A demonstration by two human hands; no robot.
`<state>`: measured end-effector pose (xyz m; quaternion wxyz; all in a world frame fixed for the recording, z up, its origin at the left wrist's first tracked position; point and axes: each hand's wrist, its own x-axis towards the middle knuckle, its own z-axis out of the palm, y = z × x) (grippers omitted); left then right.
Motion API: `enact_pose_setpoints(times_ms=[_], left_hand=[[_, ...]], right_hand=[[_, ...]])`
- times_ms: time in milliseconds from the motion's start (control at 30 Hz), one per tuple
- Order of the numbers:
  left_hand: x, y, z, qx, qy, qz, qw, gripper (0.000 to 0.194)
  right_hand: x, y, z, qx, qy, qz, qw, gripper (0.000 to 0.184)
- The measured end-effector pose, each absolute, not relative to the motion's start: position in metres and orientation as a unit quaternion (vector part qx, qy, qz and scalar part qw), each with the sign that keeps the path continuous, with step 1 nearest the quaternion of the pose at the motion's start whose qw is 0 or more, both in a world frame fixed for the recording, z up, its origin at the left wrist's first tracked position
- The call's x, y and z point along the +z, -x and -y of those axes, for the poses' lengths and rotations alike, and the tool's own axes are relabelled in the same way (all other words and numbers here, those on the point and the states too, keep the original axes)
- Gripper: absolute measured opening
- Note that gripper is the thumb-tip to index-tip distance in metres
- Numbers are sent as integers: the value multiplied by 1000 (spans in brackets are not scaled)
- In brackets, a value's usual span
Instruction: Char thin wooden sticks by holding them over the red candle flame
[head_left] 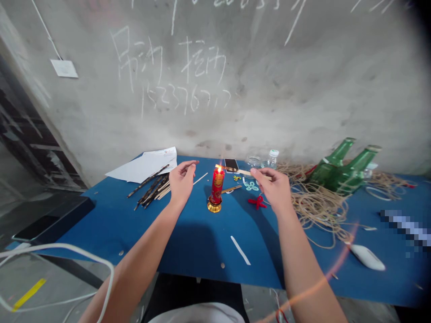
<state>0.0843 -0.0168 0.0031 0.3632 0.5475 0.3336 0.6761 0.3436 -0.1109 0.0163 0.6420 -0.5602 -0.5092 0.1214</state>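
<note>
Bare forearms point(144, 255) reach over a blue bench point(202, 251) toward a lit red candle point(217, 186).
The right hand point(273, 190) pinches a thin wooden strip point(244, 172), its long axis running leftward, tip just beside the flame point(219, 169); the left hand point(182, 183), half-open and holding nothing, hovers nearer the candle, on its other side.

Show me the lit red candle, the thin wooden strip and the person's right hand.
Lit red candle point(217, 186), head view, on its red body.
Thin wooden strip point(244, 172), head view, on its bare middle.
Right hand point(273, 188), head view, on the back of the hand.
</note>
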Motion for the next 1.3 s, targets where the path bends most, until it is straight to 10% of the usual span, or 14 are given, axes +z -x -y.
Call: enact_pose_setpoints(times_ms=[1300], left_hand=[[-1,-84,13,674,-552,-327,366,24]], right_hand=[[19,-348,114,144,519,514,668,35]])
